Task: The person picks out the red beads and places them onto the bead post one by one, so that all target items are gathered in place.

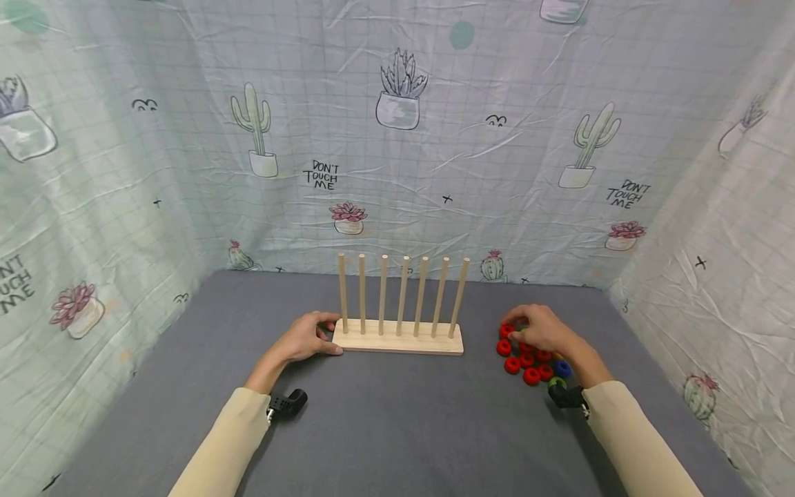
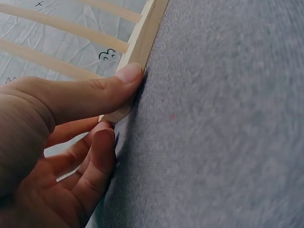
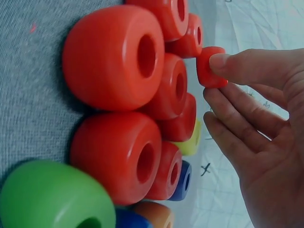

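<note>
A wooden peg stand [image 1: 397, 338] with several upright pegs sits on the grey table. My left hand [image 1: 308, 336] grips the left end of its base, thumb on the front edge and fingers around the end, as the left wrist view shows with the base [image 2: 137, 47]. To the right of the stand, my right hand [image 1: 542, 328] is over a cluster of beads. In the right wrist view, its thumb and fingers pinch a red bead [image 3: 204, 66] at the far side of the cluster. Part of the cluster is hidden under that hand in the head view.
Several red beads [image 3: 114, 57] lie close together on the table [image 1: 397, 421], with a green bead [image 3: 57, 197], blue bead [image 3: 180, 183], orange bead [image 3: 156, 213] and yellow bead [image 3: 191, 140] among them. A patterned cloth [image 1: 397, 172] hangs behind and at both sides.
</note>
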Available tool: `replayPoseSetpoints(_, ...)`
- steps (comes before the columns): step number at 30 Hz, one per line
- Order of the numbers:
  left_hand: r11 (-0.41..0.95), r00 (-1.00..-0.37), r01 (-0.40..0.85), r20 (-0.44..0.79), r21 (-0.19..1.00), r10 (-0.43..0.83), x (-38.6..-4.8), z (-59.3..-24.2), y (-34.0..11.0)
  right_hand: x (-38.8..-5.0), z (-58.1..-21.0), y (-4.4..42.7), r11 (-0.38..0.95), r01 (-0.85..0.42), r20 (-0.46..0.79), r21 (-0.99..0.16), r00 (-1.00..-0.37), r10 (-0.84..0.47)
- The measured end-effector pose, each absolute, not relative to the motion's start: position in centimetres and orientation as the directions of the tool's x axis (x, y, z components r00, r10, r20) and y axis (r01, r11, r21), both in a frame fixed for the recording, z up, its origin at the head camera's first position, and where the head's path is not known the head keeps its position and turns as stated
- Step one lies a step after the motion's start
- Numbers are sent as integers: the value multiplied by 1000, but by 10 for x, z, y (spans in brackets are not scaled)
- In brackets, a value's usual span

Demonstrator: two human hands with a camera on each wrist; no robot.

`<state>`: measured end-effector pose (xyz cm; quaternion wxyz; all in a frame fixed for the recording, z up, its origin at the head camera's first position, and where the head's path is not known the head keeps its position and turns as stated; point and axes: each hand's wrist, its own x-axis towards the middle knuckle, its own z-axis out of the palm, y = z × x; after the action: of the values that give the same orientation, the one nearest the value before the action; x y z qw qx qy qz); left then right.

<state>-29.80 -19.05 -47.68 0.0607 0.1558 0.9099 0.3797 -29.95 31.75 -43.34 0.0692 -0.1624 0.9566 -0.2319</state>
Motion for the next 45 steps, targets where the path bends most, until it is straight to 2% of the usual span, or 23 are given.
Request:
replayPoseSetpoints(16,671,-938,269,32,691,344,-301,-475,-189,-297,-416,311,826,-327,-20,-459,-926,-377)
replayPoseSetpoints(30,648,-936,291,69,704,346,-296,-477,-190,-294,-393,305,802,-434,57,-409,-890,-453)
replayPoseSetpoints(45,647,-947,261,60,717,316,-292,-482,-192,-286,-368,285,778,-489,99,-394,-864,-493)
